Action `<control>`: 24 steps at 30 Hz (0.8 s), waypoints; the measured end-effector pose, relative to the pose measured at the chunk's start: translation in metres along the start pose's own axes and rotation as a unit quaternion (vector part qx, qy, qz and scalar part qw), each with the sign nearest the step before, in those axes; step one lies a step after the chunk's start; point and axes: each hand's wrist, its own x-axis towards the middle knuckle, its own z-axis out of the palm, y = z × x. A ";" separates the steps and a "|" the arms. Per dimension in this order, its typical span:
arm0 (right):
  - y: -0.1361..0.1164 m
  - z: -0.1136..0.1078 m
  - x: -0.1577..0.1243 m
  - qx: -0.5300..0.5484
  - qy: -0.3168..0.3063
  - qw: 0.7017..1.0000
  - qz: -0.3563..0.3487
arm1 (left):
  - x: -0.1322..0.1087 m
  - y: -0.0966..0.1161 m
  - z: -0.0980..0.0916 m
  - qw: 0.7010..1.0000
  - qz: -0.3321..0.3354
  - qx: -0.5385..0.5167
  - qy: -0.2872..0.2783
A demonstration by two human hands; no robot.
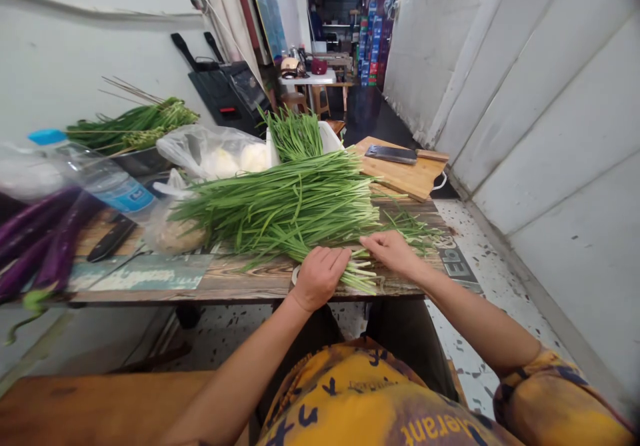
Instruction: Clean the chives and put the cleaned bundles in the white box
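Note:
A large heap of garlic chives lies across the table, green leaves to the left and pale stem ends to the right. My left hand is closed around a small bunch of chives, its pale ends sticking out to the right near the table's front edge. Just right of those ends, my right hand has thumb and finger pinched together by the stems; what is between them is too small to make out. Loose chive scraps are scattered beyond the right hand.
A cleaver rests on a wooden cutting board at the back right. Leftward are a black-handled knife, a water bottle, purple eggplants and bagged pale vegetables. More chives fill a white container behind the heap.

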 end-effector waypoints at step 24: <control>0.026 -0.053 -0.004 -0.218 0.070 0.970 -0.081 | -0.003 0.001 0.007 0.997 -0.052 0.017 -0.051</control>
